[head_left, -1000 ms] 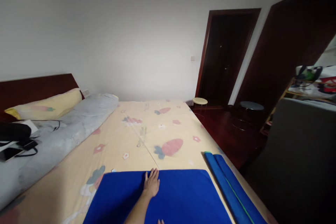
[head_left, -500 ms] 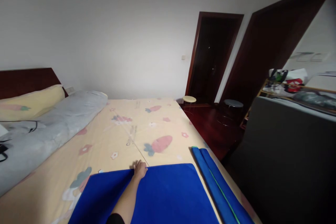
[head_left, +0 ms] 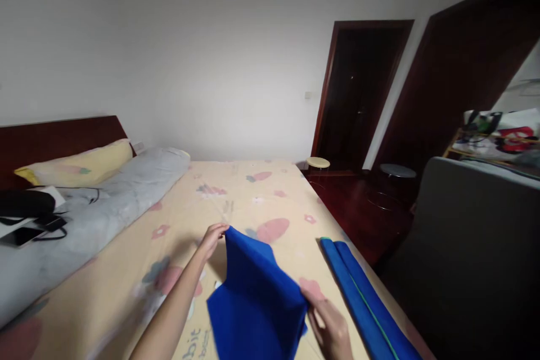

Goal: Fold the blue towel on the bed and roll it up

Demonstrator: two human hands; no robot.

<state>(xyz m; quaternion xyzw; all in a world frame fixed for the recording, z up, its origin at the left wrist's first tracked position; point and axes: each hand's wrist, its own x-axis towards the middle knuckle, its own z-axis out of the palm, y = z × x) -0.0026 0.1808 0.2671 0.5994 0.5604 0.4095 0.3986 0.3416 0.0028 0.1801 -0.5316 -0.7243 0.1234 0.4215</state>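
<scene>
A blue cloth (head_left: 257,298) hangs between my two hands above the bed, its upper edge raised and the rest drooping in folds. My left hand (head_left: 214,236) pinches its upper left corner. Lower and to the right, my right hand (head_left: 329,320) grips the cloth's right edge between thumb and fingers. Beside it on the right lie rolled or folded blue pieces (head_left: 358,298) with a green edge, touched by neither hand.
The bed (head_left: 248,197) has a patterned sheet. A grey quilt (head_left: 105,214), a yellow pillow (head_left: 88,163) and dark devices (head_left: 29,230) are on the left. Two stools, one yellow (head_left: 318,163), one grey (head_left: 397,171), stand beyond, and a dark grey panel (head_left: 476,259) rises at right.
The blue cloth, spread flat before, is now lifted and partly folded. My left hand has risen with its corner, and my right hand has come into view holding the cloth. The view has turned left.
</scene>
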